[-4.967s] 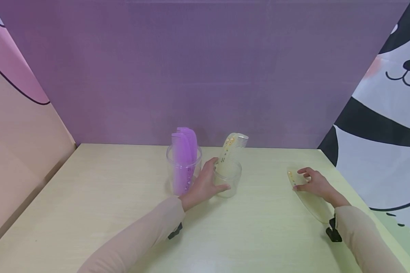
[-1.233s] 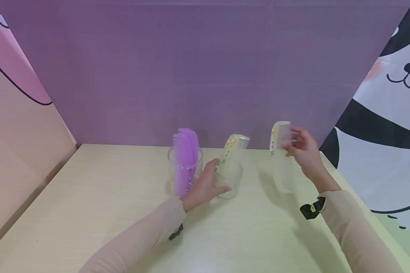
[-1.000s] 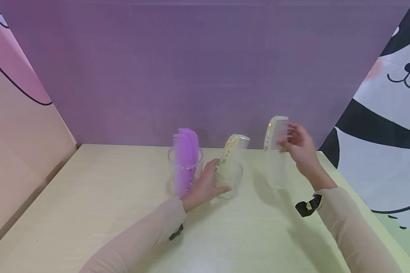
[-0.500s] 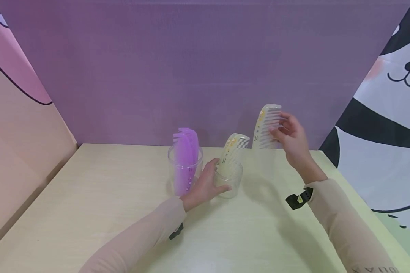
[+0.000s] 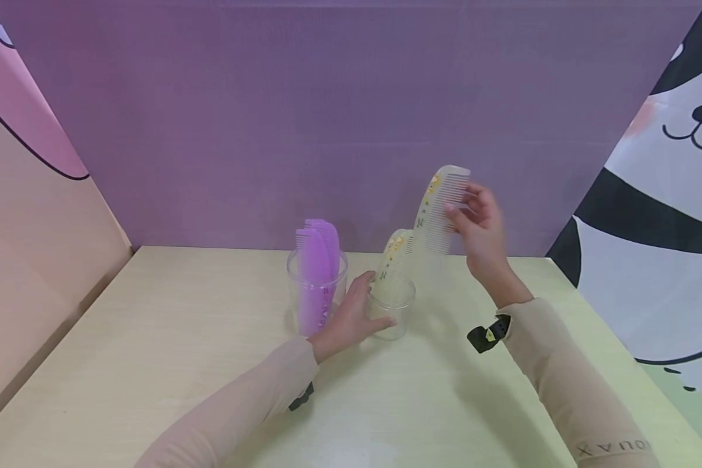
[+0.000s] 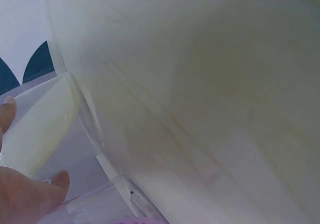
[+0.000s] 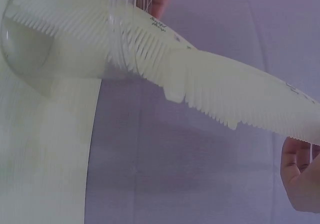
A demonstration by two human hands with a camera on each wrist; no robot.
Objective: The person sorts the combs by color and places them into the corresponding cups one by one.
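Note:
My left hand (image 5: 346,320) grips a clear plastic cup (image 5: 393,328) standing on the table, thumb in front and fingers on its left side. A pale yellow comb (image 5: 392,263) with a flower print leans in that cup. Between thumb and fingers, my right hand (image 5: 481,227) pinches a similar pale comb (image 5: 435,205) by its toothed side. This comb is tilted above and to the right of the cup. In the right wrist view, the lower end of the held comb (image 7: 240,86) overlaps the top of the cup's comb (image 7: 75,26); whether they touch I cannot tell.
Left of my left hand stands another clear cup (image 5: 292,276) with purple combs (image 5: 312,263) upright in it. The pale wooden table (image 5: 210,305) meets a purple backdrop (image 5: 351,130) close behind the cups. Printed side panels flank it.
My right hand lifted the pale comb off the table at right, then carried it up and left to beside the cup. My left hand has stayed on the cup.

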